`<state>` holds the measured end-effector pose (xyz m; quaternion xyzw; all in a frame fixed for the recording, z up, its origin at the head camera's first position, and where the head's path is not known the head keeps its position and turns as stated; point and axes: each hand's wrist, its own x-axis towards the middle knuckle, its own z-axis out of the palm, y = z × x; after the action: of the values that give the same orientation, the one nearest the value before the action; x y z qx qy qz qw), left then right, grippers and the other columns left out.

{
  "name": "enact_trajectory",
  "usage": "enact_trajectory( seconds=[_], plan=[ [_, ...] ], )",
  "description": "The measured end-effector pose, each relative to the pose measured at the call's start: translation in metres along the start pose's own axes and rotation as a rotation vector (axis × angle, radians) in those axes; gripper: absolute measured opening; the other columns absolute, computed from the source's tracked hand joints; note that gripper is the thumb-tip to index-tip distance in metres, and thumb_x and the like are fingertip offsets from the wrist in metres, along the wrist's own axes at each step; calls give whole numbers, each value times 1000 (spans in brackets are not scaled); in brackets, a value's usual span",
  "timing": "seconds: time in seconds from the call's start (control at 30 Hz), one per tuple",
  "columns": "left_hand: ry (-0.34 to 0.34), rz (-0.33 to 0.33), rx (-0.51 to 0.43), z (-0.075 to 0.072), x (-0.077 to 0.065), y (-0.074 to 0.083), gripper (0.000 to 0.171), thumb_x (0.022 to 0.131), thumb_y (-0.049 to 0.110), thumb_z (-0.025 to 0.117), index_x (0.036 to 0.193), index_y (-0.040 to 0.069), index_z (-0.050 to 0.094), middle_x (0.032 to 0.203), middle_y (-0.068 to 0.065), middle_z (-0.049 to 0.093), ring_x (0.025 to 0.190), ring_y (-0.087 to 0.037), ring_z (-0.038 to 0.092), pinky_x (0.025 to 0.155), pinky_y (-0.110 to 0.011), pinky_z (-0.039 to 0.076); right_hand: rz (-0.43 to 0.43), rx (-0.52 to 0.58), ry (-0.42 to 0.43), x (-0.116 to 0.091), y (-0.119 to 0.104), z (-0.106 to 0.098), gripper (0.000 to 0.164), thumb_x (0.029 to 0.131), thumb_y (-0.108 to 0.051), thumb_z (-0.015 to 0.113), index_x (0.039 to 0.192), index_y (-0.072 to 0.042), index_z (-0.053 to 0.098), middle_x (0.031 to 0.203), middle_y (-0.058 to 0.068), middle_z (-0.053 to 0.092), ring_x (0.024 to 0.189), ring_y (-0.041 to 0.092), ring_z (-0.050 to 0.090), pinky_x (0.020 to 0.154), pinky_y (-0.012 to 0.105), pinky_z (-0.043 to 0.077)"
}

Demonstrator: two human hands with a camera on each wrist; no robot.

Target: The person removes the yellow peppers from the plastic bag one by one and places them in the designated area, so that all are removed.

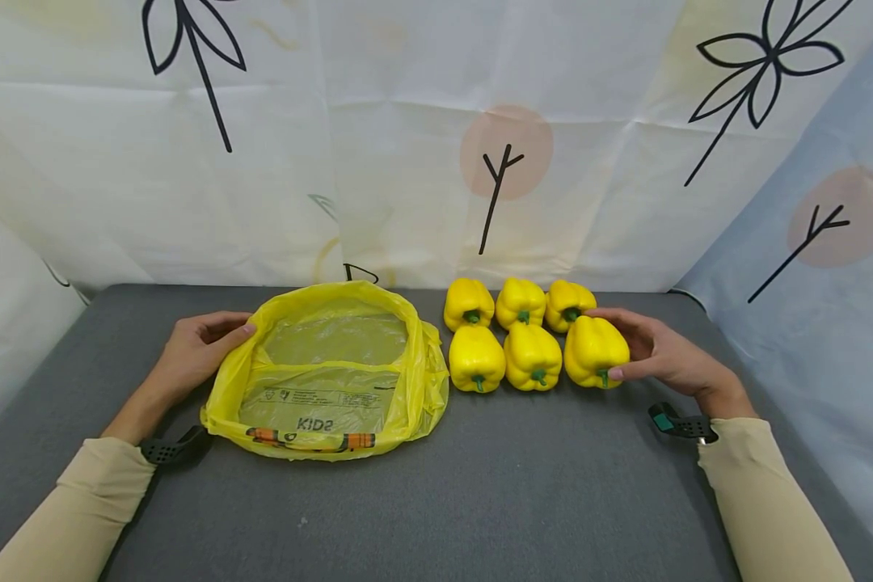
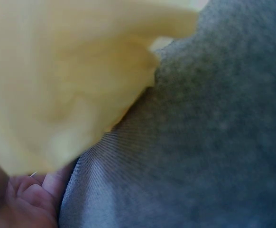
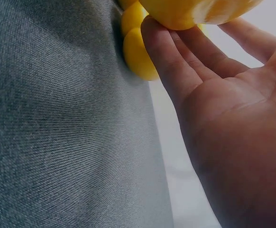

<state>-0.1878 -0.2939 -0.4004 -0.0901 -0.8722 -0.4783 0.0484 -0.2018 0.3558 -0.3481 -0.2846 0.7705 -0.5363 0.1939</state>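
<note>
A yellow plastic bag [image 1: 416,347] lies on the left with its wide mouth facing up and printing visible inside. My left hand [image 1: 205,347] holds its upper left rim, thumb at the edge; in the left wrist view the yellow film hides most of the fingers. Right of the bag, yellow bell peppers with green stems stand in two rows of three. My right hand [image 1: 662,356] grips the front row's rightmost bell pepper [image 1: 595,349], thumb near its stem and fingers behind. In the right wrist view, fingers [image 3: 176,66] lie against that pepper's side.
Beside the held pepper are a front-row pepper [image 1: 533,356] and a back-row pepper [image 1: 569,301]. The grey table [image 1: 480,501] ends at a white patterned cloth [image 1: 407,178] behind. A bluish cloth [image 1: 829,323] hangs along the right side.
</note>
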Motion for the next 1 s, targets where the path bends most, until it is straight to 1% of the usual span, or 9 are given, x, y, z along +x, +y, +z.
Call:
enact_trajectory(
  seconds=[0.07,0.3,0.47,0.63,0.8,1.0],
  plan=[
    [2,0,3,0,0,0,50,104,32,61,137,-6,59,106,23,63,89,2,65,69,-19,56,2,2,-9,0,1,0,78,91,15,64,158,2,26,150,4,40,124,15,56,91,35,57],
    [0,8,8,-1,-1,0,48,105,30,60,138,-5,59,111,10,66,89,2,64,69,-19,56,16,31,-44,1,4,1,77,92,13,64,158,1,25,152,-1,39,125,15,55,92,36,57],
    [-2,9,-2,-1,0,0,48,105,30,60,137,-5,59,108,17,65,88,1,65,68,-20,57,35,34,-61,2,6,1,76,92,12,65,157,-1,28,151,0,41,125,16,56,94,36,56],
    [-1,10,-8,0,0,-1,48,105,31,60,136,-6,60,105,23,64,86,-1,66,67,-21,57,81,-6,-53,4,8,2,78,91,8,69,157,-2,29,151,3,40,127,14,55,96,33,54],
    [-3,1,-7,0,0,0,50,104,33,60,136,-6,60,104,24,64,86,-1,66,67,-21,57,123,-42,-34,4,8,4,80,90,4,72,157,-2,30,154,7,37,128,10,54,97,30,52],
    [2,-3,-6,0,0,0,51,104,33,60,137,-6,59,105,25,63,87,1,65,68,-20,57,134,-62,-27,5,8,5,81,90,3,73,157,-3,30,156,16,33,129,8,52,98,29,52]
  ],
)
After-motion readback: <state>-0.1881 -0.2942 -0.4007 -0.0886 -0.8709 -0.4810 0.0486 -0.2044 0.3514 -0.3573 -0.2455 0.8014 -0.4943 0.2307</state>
